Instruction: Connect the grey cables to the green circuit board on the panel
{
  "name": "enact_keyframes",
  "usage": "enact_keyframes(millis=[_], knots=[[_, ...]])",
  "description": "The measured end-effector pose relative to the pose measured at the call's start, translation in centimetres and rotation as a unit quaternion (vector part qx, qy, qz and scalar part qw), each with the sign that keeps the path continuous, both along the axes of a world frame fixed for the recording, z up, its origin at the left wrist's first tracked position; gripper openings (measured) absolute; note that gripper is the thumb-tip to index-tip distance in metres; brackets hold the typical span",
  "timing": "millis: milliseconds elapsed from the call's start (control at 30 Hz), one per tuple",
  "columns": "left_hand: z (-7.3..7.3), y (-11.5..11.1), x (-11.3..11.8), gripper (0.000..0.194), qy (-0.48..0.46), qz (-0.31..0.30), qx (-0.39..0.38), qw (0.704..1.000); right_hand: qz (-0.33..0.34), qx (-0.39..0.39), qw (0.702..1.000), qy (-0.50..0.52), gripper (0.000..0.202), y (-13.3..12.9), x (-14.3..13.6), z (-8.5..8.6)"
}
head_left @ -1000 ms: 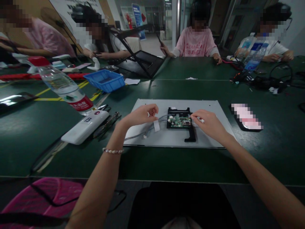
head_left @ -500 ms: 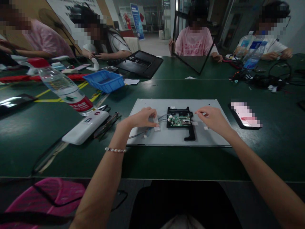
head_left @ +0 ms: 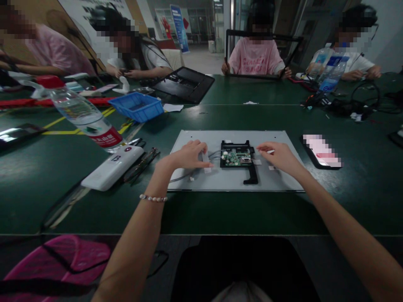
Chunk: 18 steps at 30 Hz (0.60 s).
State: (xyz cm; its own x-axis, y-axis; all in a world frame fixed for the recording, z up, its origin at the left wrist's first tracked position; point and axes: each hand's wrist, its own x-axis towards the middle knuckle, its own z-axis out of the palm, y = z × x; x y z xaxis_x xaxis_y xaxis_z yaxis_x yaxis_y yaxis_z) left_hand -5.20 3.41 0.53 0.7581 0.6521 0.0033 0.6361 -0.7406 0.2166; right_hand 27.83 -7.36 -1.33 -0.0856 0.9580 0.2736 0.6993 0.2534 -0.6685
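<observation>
A flat grey panel [head_left: 217, 182] lies on the green table. At its middle a green circuit board [head_left: 236, 158] sits in a black plastic frame [head_left: 252, 174], with grey cables [head_left: 182, 177] running off its left side. My left hand [head_left: 189, 155] rests left of the board, thumb and fingers apart around a whitish strip of tape [head_left: 206, 161] stuck over the cables. My right hand [head_left: 280, 156] hovers just right of the frame. Its fingers are curled together, with a small pale bit showing between them that is too small to name.
Left of the panel are a white power bank [head_left: 113, 167], glasses [head_left: 141, 165], a tilted water bottle [head_left: 88, 117] and a blue bin [head_left: 138, 108]. A phone [head_left: 323, 151] lies to the right. Across the table a person holds a black rectangular frame [head_left: 227, 50].
My left thumb and fingers have spread apart at the tape strip. My right hand has barely moved. The person opposite has turned the black frame level.
</observation>
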Motion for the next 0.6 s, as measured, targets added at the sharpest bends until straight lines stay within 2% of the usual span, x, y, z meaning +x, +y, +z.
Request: enact_keyframes(millis=[100, 233, 400, 600], knots=[[0.6, -0.1, 0.3, 0.038, -0.053, 0.022, 0.030, 0.998, -0.009, -0.005, 1.000, 0.006, 0.025, 0.1, 0.4, -0.2], [0.9, 0.0, 0.1, 0.036, -0.126, 0.052, 0.052, 0.989, 0.006, -0.040, 0.999, -0.005, 0.026, 0.1, 0.8, -0.2], [0.5, 0.5, -0.5, 0.033, -0.099, 0.040, 0.005, 0.994, 0.037, -0.061, 0.995, -0.063, 0.028, 0.0, 0.8, -0.4], [0.2, 0.9, -0.2, 0.021, -0.097, -0.002, -0.045, 0.994, 0.052, -0.062, 0.994, -0.069, 0.021, 0.1, 0.4, -1.0]])
